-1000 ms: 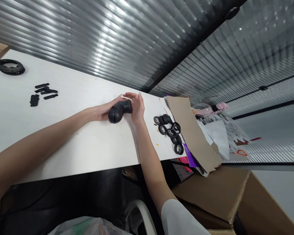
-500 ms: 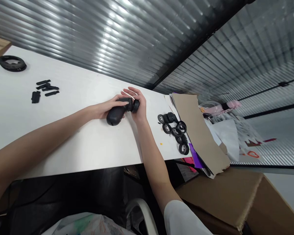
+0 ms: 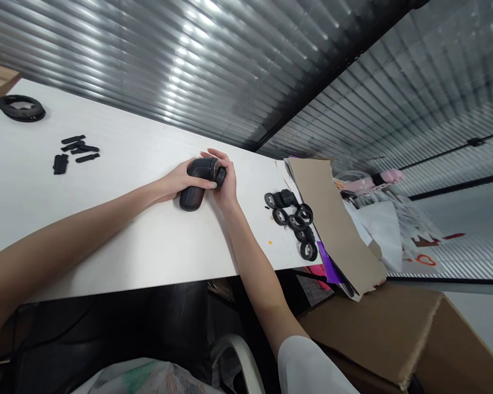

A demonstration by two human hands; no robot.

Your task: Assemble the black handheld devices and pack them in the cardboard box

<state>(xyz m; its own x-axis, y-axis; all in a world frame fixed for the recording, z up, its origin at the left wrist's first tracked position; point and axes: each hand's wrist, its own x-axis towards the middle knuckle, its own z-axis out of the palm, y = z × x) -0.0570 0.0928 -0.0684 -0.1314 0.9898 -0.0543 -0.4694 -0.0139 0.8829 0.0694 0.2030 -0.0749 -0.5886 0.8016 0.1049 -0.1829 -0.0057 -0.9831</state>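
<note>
My left hand (image 3: 176, 183) is wrapped around a black handheld device (image 3: 191, 200) with a rounded body and an angled cylindrical head. Its thumb lies across the device near the head. A short, round black piece (image 3: 221, 177) sits against the head's open end, inside my right hand (image 3: 229, 192). That hand curls around the piece from the right, with its upper fingers reaching past the head. Whether the piece is joined to the head cannot be made out. Both hands are over the white table (image 3: 156, 251).
Several black rings (image 3: 280, 216) lie in a group to the right, beside leaning cardboard sheets (image 3: 332, 219). Small flat black pieces (image 3: 79, 148) and a large black ring (image 3: 21, 108) are at the left. A cardboard box (image 3: 378, 328) stands lower right; a corrugated wall (image 3: 127, 60) rises behind.
The device has turned in my left hand, so its head's end shows more. My right hand has moved slightly left with the round piece, closer against the head.
</note>
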